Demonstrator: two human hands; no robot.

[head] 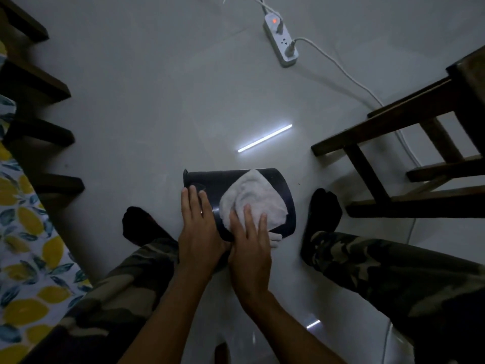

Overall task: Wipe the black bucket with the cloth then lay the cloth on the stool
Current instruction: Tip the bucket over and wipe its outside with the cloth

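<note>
A: Head view, where's the smooth black plastic bucket (282, 191)?
B: On its side on pale floor tiles (157, 114), between the feet. White fluffy cloth (252, 198) draped on it.
A: Hands?
B: Left hand (200, 229) flat, steadying the bucket wall. Right hand (249, 248) flat, fingers spread, pressing the cloth. Dark wooden stool (409, 122) stands right.

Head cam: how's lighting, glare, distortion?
Head view: dim overall; bright strip-light reflection glares on the glossy floor; black bucket loses detail, white cloth reads clearly; wide-angle bending splays the stool at the edge.
</note>
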